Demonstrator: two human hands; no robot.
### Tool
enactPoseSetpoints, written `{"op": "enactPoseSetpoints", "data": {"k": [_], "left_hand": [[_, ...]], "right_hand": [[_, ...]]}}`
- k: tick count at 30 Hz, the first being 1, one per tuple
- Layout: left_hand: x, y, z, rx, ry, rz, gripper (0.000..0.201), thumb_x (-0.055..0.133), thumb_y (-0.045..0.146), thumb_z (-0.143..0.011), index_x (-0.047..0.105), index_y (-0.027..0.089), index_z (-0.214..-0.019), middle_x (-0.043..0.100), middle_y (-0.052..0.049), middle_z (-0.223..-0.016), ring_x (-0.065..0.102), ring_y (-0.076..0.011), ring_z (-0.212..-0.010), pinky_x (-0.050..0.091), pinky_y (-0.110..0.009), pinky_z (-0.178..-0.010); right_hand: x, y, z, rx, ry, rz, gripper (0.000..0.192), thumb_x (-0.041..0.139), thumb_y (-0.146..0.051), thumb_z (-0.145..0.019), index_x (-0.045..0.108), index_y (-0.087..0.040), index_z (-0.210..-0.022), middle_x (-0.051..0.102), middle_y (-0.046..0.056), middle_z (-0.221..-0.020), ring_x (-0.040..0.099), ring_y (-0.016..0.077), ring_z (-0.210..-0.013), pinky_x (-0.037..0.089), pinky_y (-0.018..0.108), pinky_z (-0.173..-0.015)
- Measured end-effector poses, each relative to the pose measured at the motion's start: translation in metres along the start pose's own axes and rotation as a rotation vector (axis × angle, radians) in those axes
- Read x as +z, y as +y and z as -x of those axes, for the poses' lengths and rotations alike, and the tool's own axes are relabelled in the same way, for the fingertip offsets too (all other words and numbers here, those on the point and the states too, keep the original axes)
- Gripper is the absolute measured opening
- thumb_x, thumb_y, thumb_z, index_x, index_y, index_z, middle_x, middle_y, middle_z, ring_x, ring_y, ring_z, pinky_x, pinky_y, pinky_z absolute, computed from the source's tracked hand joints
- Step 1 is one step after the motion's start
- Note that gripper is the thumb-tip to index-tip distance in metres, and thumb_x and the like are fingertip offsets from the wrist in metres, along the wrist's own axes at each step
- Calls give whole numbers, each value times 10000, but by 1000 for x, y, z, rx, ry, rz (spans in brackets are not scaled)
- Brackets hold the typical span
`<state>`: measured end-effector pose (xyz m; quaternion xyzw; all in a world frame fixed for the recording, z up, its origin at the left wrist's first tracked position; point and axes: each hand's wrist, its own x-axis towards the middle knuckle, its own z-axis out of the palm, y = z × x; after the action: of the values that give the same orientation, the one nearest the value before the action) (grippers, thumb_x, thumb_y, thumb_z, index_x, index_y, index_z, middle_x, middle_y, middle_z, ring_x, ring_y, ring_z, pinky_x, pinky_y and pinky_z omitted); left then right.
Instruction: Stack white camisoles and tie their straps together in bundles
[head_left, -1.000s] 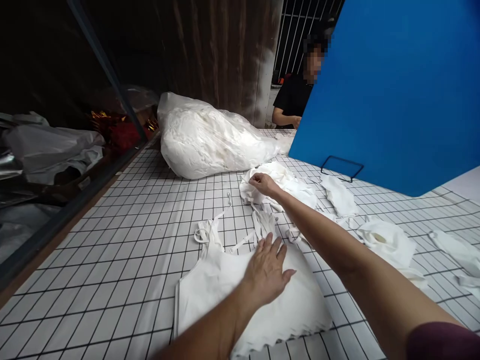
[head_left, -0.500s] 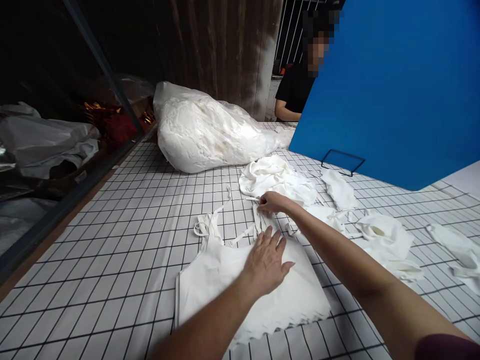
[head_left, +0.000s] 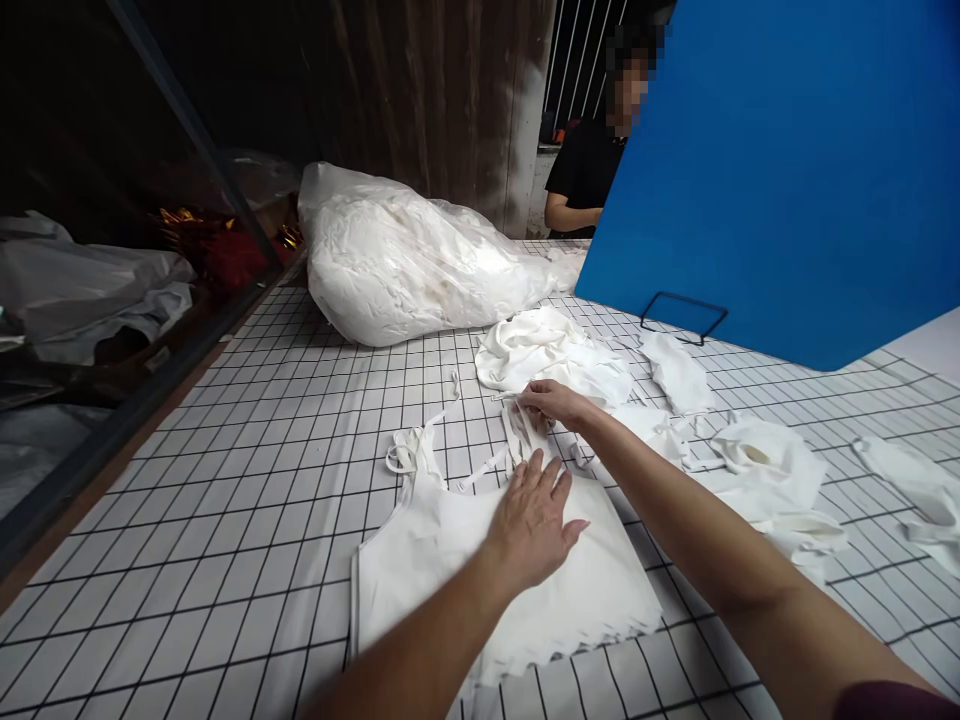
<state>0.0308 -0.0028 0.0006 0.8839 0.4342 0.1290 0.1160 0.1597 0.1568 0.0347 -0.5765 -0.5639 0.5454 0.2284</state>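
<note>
Gridded desk (head_left: 247,440): my left hand (head_left: 534,520) presses flat on the white stack (head_left: 450,570); right hand (head_left: 551,402) pinches its strap (head_left: 517,430) just beyond.

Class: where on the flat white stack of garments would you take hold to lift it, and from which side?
Probably the strap ends at the stack of garments' far edge, from above: they lie loose beyond the left hand, where the right hand already pinches.

Matt white cloth garment (head_left: 480,580), glossy crinkled plastic bag (head_left: 405,260), smooth gridded tabletop (head_left: 247,470)
</note>
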Motion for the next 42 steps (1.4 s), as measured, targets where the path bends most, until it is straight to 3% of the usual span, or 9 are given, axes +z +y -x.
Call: {"op": "enactPoseSetpoints", "data": {"k": [5,11,18,23,28,30,33,36,42], "left_hand": [[-2,0,0,8,-2,-14,635,240,550,-1007,407,153,-1473,357,-96,-1572,171,-304,-1506,262,-501,-1211],[0,-1,0,19,21,-1,617,264,538,-1008,417,155,-1467,372,-103,-1563,202,-308,-1498,285,-514,-1200],[5,-2,1,26,36,-16,607,288,534,-1005,420,154,-1460,375,-105,-1561,210,-303,-1496,274,-506,-1205],[-2,-5,-2,43,96,62,542,384,472,-999,448,152,-1432,401,-116,-1543,240,-310,-1485,297,-520,-1190],[-27,-9,-8,-66,397,531,342,384,254,-995,600,135,-1232,616,-141,-1305,525,-255,-1284,436,-440,-1091],[-34,-10,-9,-174,378,832,329,386,308,-1002,629,145,-1151,675,-133,-1172,645,-226,-1081,544,-372,-913],[-37,-10,-10,-320,289,1121,375,461,427,-976,614,139,-1162,691,-130,-1091,681,-202,-929,555,-284,-701],[-35,-9,-10,-375,313,1140,439,646,417,-866,604,130,-1194,684,-119,-1050,657,-163,-827,520,-236,-638],[-29,-14,-12,-394,300,1207,258,684,385,-813,672,127,-809,660,-34,-732,584,-119,-640,474,-227,-612]], "right_hand": [[-13,-11,0,-75,-64,-265,147,697,-240,-790,583,-163,-840,709,39,-867,453,49,-519,374,169,-452],[-38,-51,-12,-166,-5,-389,196,697,-168,-802,604,-154,-973,734,58,-974,447,41,-525,340,157,-428],[-45,-74,4,-411,99,-266,623,660,-204,-860,390,-122,-1416,735,100,-1075,577,74,-641,396,185,-509],[-30,-43,60,-654,75,-37,244,594,-304,-927,640,-131,-1092,726,97,-1086,669,128,-821,514,245,-672],[-14,8,95,-872,193,218,198,555,-221,-932,716,-202,-1047,723,79,-1013,669,186,-988,542,352,-852],[-10,23,97,-949,227,284,208,570,-192,-914,723,-224,-1051,724,76,-980,659,203,-1011,541,371,-866],[-3,34,93,-997,251,305,239,559,-163,-912,719,-241,-1071,729,71,-953,650,211,-1041,541,389,-885],[2,38,90,-997,249,261,249,543,-163,-923,716,-242,-1083,733,72,-964,653,207,-1039,542,394,-892],[8,41,87,-926,241,257,223,550,-201,-923,728,-236,-1052,734,74,-982,657,206,-1042,531,386,-903]]}}
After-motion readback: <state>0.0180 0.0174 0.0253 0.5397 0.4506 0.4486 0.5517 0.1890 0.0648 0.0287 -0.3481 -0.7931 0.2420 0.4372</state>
